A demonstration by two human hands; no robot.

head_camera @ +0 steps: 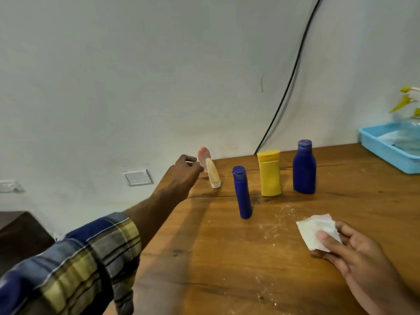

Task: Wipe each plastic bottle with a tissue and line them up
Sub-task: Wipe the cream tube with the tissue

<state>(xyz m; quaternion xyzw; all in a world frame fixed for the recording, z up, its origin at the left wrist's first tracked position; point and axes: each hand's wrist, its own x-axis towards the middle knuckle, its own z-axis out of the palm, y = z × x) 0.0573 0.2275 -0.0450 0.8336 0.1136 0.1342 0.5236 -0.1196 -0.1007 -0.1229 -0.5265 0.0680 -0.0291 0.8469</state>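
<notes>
The person appears to be fetching the next bottle to wipe. The left hand [185, 170] reaches to the far left corner of the table [227, 264], its fingers curled right beside a pink tube [204, 154] that stands behind a leaning cream tube [213, 175]. Whether it already grips either one cannot be told.

The right hand [354, 253] rests near the front edge, thumb and fingers pinching a folded white tissue [312, 227]. A slim blue bottle [242, 192], a yellow bottle [269, 176] and a wide blue bottle [304, 169] stand upright in a loose row, the slim one set nearer than the others.

The next move likely calls for closing on one tube without toppling its neighbour, then bringing it to the tissue.

No brand, label or writing can be read on any bottle.
</notes>
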